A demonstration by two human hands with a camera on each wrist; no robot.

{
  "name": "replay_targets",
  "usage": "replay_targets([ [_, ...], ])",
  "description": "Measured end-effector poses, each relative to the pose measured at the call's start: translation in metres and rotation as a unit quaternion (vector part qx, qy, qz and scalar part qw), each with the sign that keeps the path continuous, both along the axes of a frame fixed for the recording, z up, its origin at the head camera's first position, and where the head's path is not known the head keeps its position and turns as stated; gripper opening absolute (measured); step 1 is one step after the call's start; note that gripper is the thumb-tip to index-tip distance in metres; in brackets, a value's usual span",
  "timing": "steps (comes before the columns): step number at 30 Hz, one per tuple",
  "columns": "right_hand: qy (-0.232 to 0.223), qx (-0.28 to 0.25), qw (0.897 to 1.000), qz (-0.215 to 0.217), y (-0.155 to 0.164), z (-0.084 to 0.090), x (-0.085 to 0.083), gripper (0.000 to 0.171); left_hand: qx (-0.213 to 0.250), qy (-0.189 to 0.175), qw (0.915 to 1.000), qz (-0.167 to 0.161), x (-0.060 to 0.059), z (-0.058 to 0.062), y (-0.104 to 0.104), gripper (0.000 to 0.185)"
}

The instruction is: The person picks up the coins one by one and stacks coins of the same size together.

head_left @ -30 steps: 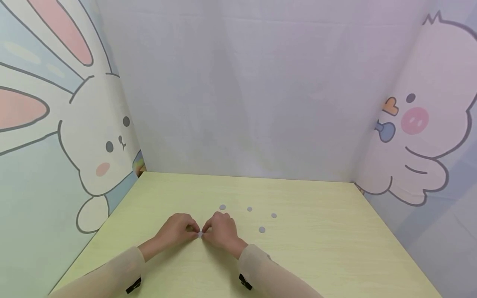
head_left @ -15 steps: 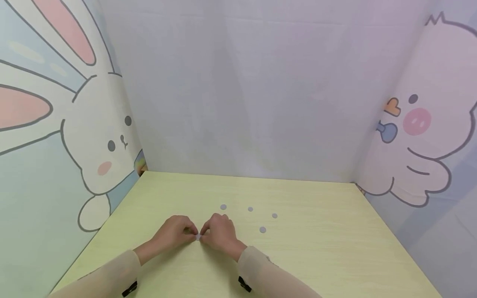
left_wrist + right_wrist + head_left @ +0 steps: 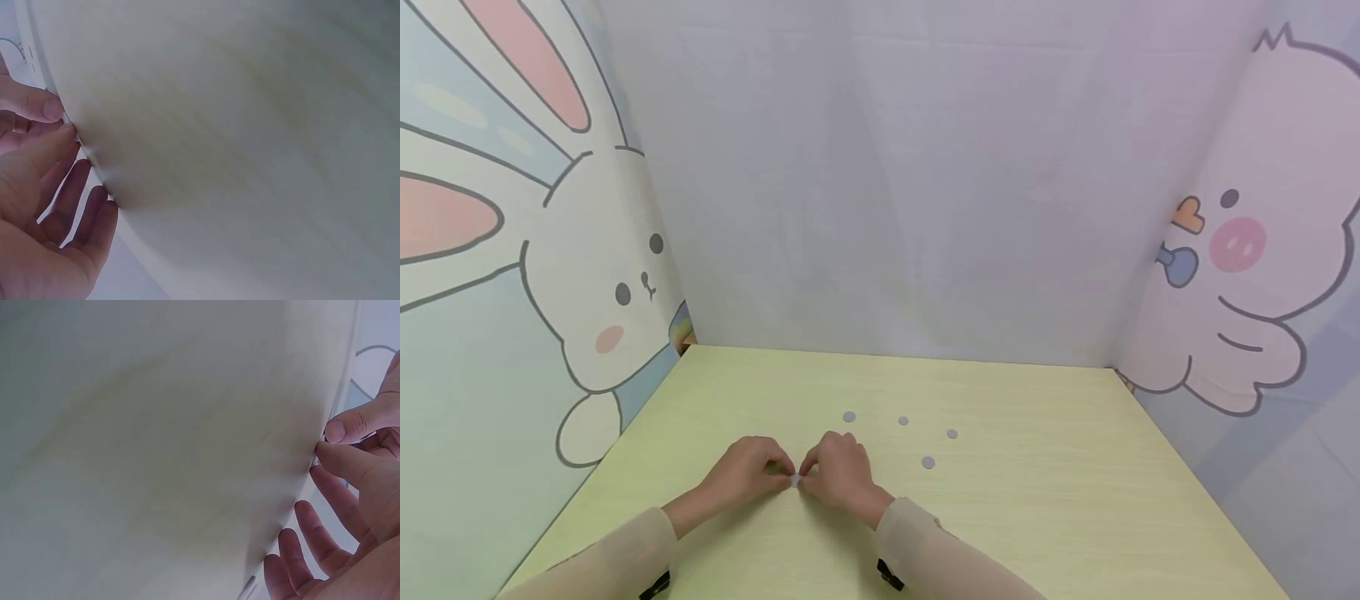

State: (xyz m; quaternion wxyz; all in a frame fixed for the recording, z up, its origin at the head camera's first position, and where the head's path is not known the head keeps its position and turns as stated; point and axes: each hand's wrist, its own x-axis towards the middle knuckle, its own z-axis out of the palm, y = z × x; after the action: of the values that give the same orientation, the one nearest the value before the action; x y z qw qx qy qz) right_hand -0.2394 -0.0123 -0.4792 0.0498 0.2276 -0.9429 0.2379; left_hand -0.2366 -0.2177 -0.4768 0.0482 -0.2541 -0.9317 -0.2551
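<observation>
My two hands meet fingertip to fingertip low over the pale yellow table (image 3: pixel 1045 500). Between them sits a small pale disc (image 3: pixel 795 480). My left hand (image 3: pixel 787 476) pinches it from the left and my right hand (image 3: pixel 805 481) from the right, with the fingers of both curled. Most of the disc is hidden by the fingertips, so I cannot tell whether it lies on the table or just above it. In the left wrist view my left hand (image 3: pixel 65 132) touches the table beside a fingertip of the other hand. The right wrist view shows my right hand (image 3: pixel 322 453) the same way.
Several small grey discs lie loose on the table beyond my right hand: one (image 3: pixel 848 417) just behind it, others (image 3: pixel 903 421) (image 3: pixel 952 434) further right, and one (image 3: pixel 928 462) nearest its knuckles. Cartoon-printed screens wall in the table on the left, back and right.
Both hands, still joined on the small disc, have drifted slightly toward me and to the left. The loose discs have not moved.
</observation>
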Motion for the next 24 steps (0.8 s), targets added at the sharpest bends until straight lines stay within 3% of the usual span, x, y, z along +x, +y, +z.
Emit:
replay_targets([
  [24,0.008,0.016,1.0,-0.003,-0.0052,-0.0014,0.0011,0.004,0.004,-0.002,1.0,-0.001,0.0014,-0.0016,-0.0053,0.009],
])
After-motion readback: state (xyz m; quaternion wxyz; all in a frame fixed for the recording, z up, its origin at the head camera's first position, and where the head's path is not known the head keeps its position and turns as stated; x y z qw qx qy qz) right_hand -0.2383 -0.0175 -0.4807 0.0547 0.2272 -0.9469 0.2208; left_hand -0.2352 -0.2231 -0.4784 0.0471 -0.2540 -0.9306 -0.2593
